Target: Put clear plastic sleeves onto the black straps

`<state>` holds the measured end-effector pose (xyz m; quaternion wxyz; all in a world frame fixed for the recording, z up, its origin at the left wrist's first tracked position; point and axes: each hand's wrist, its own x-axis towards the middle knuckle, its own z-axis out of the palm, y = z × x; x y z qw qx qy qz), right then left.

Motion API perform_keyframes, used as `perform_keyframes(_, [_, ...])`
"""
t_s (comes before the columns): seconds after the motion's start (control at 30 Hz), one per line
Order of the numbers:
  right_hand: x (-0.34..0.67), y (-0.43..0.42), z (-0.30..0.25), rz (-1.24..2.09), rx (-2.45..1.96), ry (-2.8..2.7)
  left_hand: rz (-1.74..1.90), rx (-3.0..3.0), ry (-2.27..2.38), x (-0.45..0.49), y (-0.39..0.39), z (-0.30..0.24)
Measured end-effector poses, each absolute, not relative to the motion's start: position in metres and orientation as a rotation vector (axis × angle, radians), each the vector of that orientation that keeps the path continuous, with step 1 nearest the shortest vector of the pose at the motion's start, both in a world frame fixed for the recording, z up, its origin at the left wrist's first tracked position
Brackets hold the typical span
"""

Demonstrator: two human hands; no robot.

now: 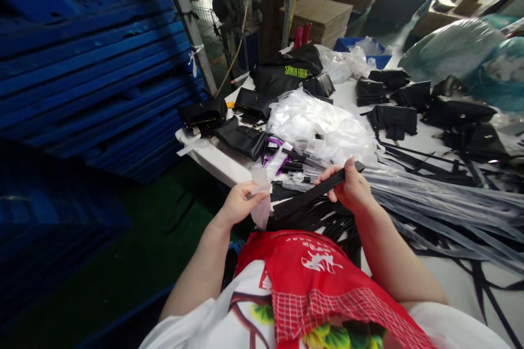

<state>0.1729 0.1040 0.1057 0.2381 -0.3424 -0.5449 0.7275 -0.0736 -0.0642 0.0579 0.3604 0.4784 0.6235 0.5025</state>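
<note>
My left hand point(242, 203) pinches a translucent white plastic sleeve point(261, 210) near the table's front edge. In my right hand point(347, 186) is a black strap point(313, 194), gripped near its far end between thumb and fingers. The strap slants down to the left, its lower end close to the plastic sleeve but apart from my left fingers. Just beyond my hands lies a heap of clear plastic sleeves point(323, 125). More black straps point(323, 215) lie on the table under and beside my right hand, partly hidden by it.
Black bags point(241, 138) sit at the table's left corner, and several more point(395, 120) at the right. Long plastic-wrapped straps point(446, 207) stretch across the right side. Stacked blue pallets point(90, 65) stand left of the table. A blue bin point(364, 50) is at the back.
</note>
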Motion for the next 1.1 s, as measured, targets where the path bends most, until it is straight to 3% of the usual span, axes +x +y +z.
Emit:
perform_keyframes(0.6, [0.261, 0.107, 0.120, 1.706, -0.810, -1.320, 0.889, 1.724, 1.484, -0.045, -0.057, 0.072])
perform_keyframes(1.1, [0.269, 0.105, 0.130, 1.641, -0.640, -1.384, 0.748, 1.917, 1.368, -0.029, -0.055, 0.077])
